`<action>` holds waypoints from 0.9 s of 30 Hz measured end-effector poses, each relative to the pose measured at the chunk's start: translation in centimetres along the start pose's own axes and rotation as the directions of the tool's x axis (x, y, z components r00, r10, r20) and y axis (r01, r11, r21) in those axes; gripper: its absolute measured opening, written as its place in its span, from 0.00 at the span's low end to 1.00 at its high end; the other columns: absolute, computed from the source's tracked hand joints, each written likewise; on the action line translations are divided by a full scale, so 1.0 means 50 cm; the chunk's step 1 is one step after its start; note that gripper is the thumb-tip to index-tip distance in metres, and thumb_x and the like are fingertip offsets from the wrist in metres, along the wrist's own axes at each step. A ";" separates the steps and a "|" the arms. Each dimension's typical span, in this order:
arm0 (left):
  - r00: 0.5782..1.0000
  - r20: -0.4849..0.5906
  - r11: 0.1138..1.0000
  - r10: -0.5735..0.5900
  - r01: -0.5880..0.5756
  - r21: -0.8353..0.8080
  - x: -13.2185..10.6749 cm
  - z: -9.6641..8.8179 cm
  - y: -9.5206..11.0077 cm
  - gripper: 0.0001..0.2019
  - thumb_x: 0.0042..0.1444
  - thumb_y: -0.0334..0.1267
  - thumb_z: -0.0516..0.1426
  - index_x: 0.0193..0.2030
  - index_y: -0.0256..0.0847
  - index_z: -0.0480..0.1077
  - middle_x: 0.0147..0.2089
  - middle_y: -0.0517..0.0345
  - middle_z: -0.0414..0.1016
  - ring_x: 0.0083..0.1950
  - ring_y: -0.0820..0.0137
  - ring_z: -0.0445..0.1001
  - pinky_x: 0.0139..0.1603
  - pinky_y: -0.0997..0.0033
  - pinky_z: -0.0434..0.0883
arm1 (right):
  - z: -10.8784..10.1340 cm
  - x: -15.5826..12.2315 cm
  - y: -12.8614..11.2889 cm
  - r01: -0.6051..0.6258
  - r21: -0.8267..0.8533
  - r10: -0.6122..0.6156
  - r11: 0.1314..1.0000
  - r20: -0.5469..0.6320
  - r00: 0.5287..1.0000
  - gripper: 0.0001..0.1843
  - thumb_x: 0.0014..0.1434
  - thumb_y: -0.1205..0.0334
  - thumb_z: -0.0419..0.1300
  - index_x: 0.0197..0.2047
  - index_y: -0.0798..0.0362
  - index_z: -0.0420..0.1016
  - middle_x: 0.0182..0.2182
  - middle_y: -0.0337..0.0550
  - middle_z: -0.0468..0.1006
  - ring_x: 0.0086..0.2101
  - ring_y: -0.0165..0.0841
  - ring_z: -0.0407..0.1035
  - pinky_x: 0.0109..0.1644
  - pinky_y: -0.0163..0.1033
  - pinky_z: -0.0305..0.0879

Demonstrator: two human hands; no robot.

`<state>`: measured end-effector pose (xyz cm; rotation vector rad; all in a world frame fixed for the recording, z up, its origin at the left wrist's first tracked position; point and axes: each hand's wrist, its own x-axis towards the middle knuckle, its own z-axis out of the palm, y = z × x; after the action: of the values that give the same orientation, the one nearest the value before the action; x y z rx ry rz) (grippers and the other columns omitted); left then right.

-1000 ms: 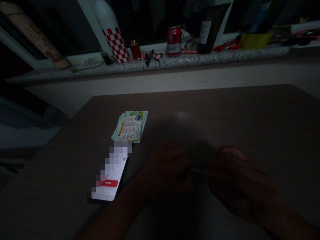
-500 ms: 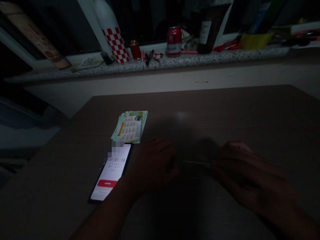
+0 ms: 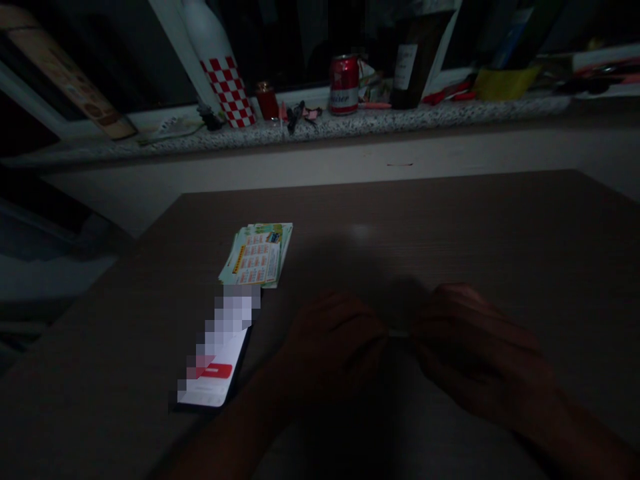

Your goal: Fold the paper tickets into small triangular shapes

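My left hand (image 3: 336, 343) and my right hand (image 3: 473, 353) face each other low over the table, fingers closed in a pinch. Between their fingertips runs a short, thin, pale strip (image 3: 399, 333), gripped at both ends. Dim light and the fingers hide most of it, so its kind cannot be made out. Left of my left hand a phone (image 3: 213, 390) lies with its screen lit, partly pixelated. Just beyond the phone is a small stack of cards (image 3: 256, 259), printed with calendar-like grids.
The brown table (image 3: 450, 227) ends at a wall below a speckled stone sill (image 3: 370, 123). On that sill stand a red-checked bottle (image 3: 227, 90), a red jar (image 3: 267, 101), a red and white can (image 3: 344, 85), a dark labelled pouch (image 3: 415, 67) and a yellow container (image 3: 506, 83).
My left hand has moved right, close to my right hand. The gap between them has narrowed, and less of the thin strip shows. The view has shifted slightly.
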<state>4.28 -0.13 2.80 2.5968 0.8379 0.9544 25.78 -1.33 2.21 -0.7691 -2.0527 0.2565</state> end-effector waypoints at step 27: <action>0.980 0.019 0.975 0.196 -0.197 0.108 0.001 0.007 0.040 0.04 0.61 0.28 0.54 0.36 0.36 0.70 0.32 0.59 0.76 0.32 0.74 0.69 0.35 0.72 0.69 | 0.012 -0.007 0.002 -0.018 -0.050 0.015 0.999 -0.056 0.998 0.12 0.43 0.78 0.61 0.30 0.53 0.68 0.23 0.39 0.70 0.26 0.33 0.66 0.33 0.44 0.63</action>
<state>5.41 -1.72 3.39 2.8175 0.6572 0.9736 25.46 -1.40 1.58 -0.8153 -2.0080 0.1913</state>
